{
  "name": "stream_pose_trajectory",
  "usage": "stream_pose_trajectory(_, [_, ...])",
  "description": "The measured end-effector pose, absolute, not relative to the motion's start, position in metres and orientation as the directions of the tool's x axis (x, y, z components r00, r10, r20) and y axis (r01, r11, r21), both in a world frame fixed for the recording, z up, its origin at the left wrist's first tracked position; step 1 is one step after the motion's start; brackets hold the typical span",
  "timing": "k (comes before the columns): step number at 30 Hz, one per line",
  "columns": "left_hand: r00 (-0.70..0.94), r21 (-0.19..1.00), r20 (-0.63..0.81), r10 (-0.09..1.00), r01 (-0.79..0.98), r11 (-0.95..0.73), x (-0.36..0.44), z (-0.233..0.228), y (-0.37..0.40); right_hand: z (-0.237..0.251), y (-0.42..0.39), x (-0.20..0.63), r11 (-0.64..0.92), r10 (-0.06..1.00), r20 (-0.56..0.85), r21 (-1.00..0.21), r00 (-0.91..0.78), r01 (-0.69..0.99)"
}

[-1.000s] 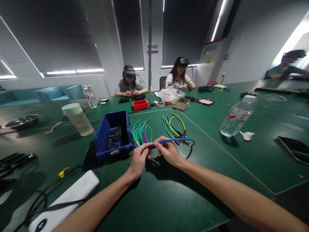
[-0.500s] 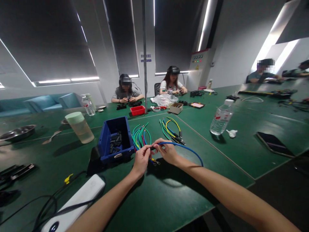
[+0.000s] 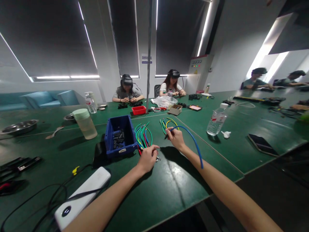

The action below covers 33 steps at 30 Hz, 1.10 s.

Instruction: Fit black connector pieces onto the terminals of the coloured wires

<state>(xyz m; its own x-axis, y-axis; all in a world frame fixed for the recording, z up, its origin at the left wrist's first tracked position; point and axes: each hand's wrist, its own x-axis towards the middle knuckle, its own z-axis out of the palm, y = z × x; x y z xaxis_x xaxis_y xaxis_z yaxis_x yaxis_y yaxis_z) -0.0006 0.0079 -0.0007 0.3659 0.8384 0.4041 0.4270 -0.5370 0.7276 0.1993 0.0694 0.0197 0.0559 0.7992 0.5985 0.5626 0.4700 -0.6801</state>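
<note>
My right hand (image 3: 176, 138) grips a blue cable (image 3: 193, 138) near its end. A short black sleeve pokes out past the fingers, and the rest of the cable arches to the right and droops over my forearm. Beneath that hand lies a small group of green, blue and yellow cables (image 3: 173, 120), partly covered. My left hand (image 3: 147, 158) is low over the table with its index finger stretched out and nothing visible in it. Just beyond it is a bundle of mostly green cables (image 3: 142, 132), whose metal ring ends show beside the fingers.
Left of the bundle stands a blue bin (image 3: 120, 135) with black sleeves (image 3: 118, 139) inside. A lidded cup (image 3: 85, 124), a white power bank (image 3: 83, 196), a water bottle (image 3: 217, 120) and a phone (image 3: 262, 145) are around. Two people (image 3: 174, 84) work across the table (image 3: 173, 190).
My hands have come apart. The right one has carried the blue cable forward and right to the smaller cable group; the left has let go and stays by the bundle.
</note>
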Motion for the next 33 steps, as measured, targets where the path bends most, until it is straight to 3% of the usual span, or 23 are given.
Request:
stream_pose_trajectory(10, [0.516,0.556,0.409,0.753,0.513,-0.654,-0.002,-0.003,0.002,0.02,0.087,0.23,0.275,0.871,0.45,-0.779,0.198,0.564])
stream_pose_trajectory(21, [0.584,0.459,0.436,0.685,0.51,-0.727,-0.002,0.0,0.0,0.019,0.094,0.239,0.16,0.896,0.386,-0.74,0.219,0.653])
stream_pose_trajectory(25, [0.572,0.348,0.479,0.666,0.572,-0.742,-0.001,0.0,-0.001,0.018,0.096,0.242,0.136,0.896,0.38,-0.727,0.23,0.673])
stream_pose_trajectory(29, [0.594,0.257,0.423,0.684,0.645,-0.719,-0.001,0.001,-0.001,0.016,0.099,0.245,0.129,0.887,0.405,-0.675,0.219,0.726])
stream_pose_trajectory(33, [0.594,0.246,0.386,0.706,0.671,-0.699,-0.001,0.0,0.0,0.013,0.101,0.248,0.112,0.892,0.4,-0.648,0.211,0.754])
